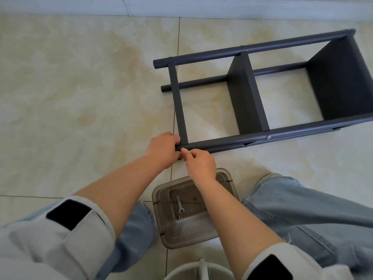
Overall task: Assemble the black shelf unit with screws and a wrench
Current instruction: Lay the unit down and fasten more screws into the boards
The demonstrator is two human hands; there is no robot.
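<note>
The black shelf unit lies on its side on the tiled floor, with round poles and flat shelf panels between them. My left hand grips the near end of the front pole, where the nearest shelf panel meets it. My right hand pinches something small against that pole end; what it holds is hidden by my fingers. A silver screw head shows further along the same pole. A small silver wrench lies in a clear plastic box between my knees.
A small nut or screw lies in the box below the wrench. My legs in blue jeans flank the box. A white round rim sits at the bottom edge. A pale wall base runs along the top.
</note>
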